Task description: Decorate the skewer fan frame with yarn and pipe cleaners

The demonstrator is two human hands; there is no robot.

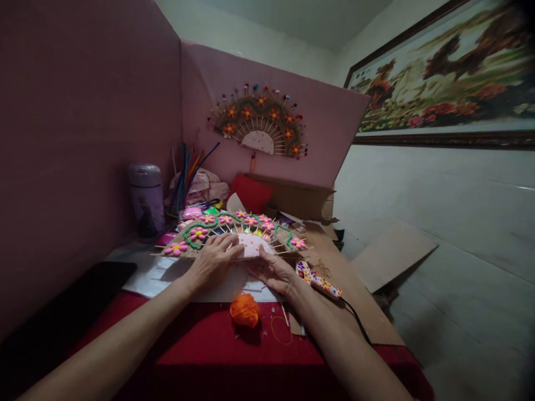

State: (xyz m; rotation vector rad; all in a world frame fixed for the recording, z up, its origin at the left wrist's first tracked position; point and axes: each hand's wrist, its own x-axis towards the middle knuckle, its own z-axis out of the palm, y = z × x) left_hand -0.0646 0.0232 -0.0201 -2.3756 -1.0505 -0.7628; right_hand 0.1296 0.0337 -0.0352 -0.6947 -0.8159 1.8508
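The left hand and right hand pinch the fan by its base, over the bench. It looks light and fragile; the base seems a safer hold than its thin sticks.

Readable text: none | far right, painting: dark marks near its upper left corner, too small to read

Left hand, right hand on fan
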